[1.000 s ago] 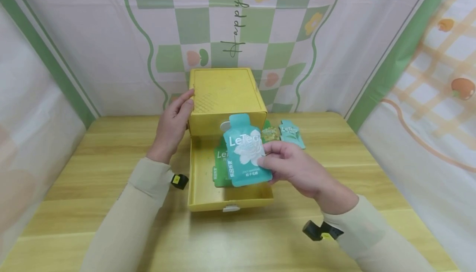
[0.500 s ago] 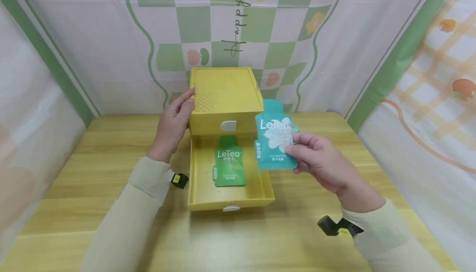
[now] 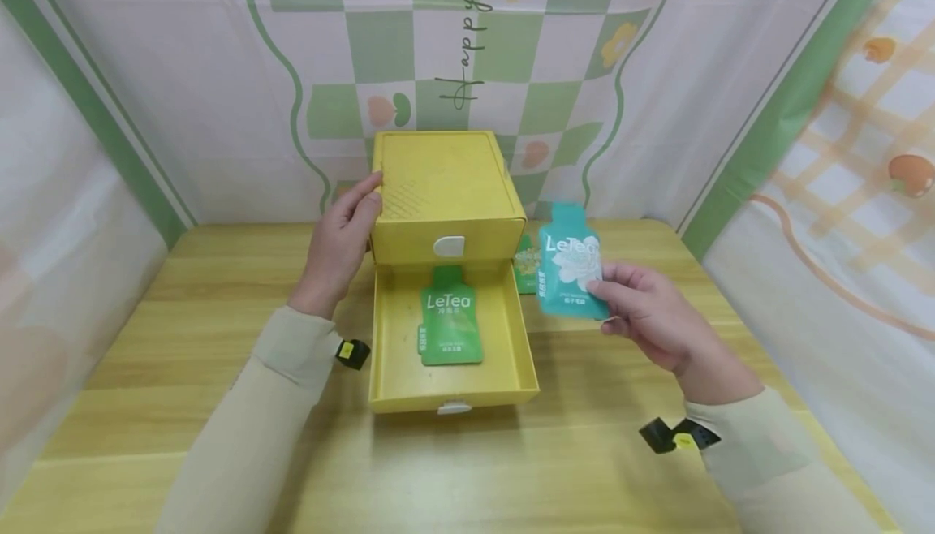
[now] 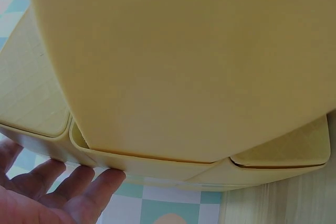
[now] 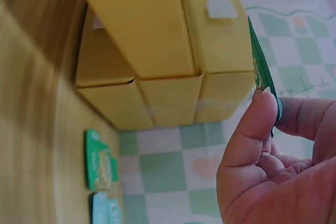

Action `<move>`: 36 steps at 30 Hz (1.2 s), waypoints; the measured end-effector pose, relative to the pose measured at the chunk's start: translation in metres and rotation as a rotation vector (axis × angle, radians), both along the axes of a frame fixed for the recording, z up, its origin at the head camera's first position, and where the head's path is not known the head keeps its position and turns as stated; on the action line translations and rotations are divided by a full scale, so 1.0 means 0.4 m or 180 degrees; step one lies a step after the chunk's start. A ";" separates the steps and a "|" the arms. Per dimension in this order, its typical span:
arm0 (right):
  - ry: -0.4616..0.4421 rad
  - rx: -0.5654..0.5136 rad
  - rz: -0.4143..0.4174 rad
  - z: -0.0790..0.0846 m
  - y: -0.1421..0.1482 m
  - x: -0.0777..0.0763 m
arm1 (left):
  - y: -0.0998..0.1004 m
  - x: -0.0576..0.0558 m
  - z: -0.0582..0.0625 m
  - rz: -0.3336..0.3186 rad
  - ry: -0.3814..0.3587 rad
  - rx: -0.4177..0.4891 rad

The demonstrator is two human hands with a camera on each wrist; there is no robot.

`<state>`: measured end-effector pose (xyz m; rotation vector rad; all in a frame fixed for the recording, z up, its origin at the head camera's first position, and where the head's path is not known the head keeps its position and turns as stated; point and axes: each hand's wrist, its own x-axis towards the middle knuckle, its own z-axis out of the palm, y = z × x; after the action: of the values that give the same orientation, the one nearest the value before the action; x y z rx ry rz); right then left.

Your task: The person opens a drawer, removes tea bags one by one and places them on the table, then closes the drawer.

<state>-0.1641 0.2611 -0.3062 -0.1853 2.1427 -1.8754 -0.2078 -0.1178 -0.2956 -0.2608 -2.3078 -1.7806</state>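
You wear pale beige sleeves (image 3: 237, 437). Behind the grip of your right hand (image 3: 650, 311), an angular black device (image 3: 659, 436) with a yellow patch (image 3: 683, 441) juts from the cuff (image 3: 752, 441). Left of the grip, your other cuff (image 3: 292, 347) carries a black block (image 3: 357, 356) with a yellow square (image 3: 346, 350).

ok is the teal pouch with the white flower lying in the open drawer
No, the right hand pinches the teal pouch to the right of the open drawer, which holds a green pouch.
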 end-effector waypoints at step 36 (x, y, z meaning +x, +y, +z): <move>-0.0637 0.1303 0.0018 -0.188 -0.002 -0.034 | -0.014 -0.055 -0.062 0.0078 0.0092 -0.0004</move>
<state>-0.1778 0.2604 -0.3812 0.0795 2.3171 -1.3457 -0.2296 -0.1233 -0.3205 -0.2555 -2.2823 -1.7522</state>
